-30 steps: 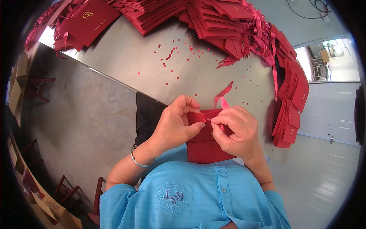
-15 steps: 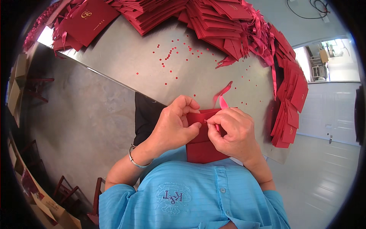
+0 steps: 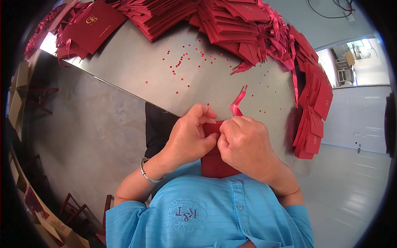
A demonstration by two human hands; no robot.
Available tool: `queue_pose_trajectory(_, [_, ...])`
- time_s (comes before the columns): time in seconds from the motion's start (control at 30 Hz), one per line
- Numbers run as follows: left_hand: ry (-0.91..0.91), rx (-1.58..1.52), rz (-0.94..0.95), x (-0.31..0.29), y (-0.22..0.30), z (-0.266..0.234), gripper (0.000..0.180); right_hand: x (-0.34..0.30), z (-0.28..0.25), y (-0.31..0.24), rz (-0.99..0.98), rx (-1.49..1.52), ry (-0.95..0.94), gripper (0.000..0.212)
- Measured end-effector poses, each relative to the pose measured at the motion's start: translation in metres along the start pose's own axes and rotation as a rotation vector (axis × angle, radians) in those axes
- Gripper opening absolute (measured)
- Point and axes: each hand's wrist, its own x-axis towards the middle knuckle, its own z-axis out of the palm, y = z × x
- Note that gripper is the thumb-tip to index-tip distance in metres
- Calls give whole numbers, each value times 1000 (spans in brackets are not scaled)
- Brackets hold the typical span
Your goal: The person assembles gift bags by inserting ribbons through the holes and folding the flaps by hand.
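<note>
A red paper bag [image 3: 216, 164] rests against the table's near edge, close to my body. My left hand [image 3: 191, 134] pinches its upper left part between thumb and fingers, with the thumb on the near face. Close beside it, my right hand [image 3: 245, 142] is closed at the bag's top, its fingertips almost touching the left thumb. A shiny pink-red ribbon [image 3: 237, 104] runs out beyond the right hand, its free end lying toward the table. Where the ribbon meets the bag is hidden by the right fingers.
Stacks of red paper bags [image 3: 225, 31] line the table's far side, with a pile of ribbons [image 3: 281, 41] beside them. More bags [image 3: 312, 113] lean along the right edge. Small red paper dots [image 3: 180, 62] are scattered over the metal table [image 3: 136, 62]. Dark red stools [image 3: 74, 206] stand at left.
My right hand has moved left, up to the left thumb, and now covers more of the bag's top. The ribbon shifted slightly with it. The left hand stays nearly still.
</note>
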Motion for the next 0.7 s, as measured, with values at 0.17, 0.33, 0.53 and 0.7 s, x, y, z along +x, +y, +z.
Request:
queue_pose_trajectory(0.17, [-6,-32,-37,1,2,1,36,4,-4,8,46,100,-112,6])
queue_pose_trajectory(0.33, [-26,-140,0,1,-4,-2,35,10,-2,7,66,185,-139,6])
queue_pose_trajectory(0.53, [-67,-194,58,6,-1,3,36,7,-12,12,150,295,-112,6])
queue_pose_trajectory(0.7, [-106,-106,-39,6,2,-6,37,14,-38,42,103,406,-194,10])
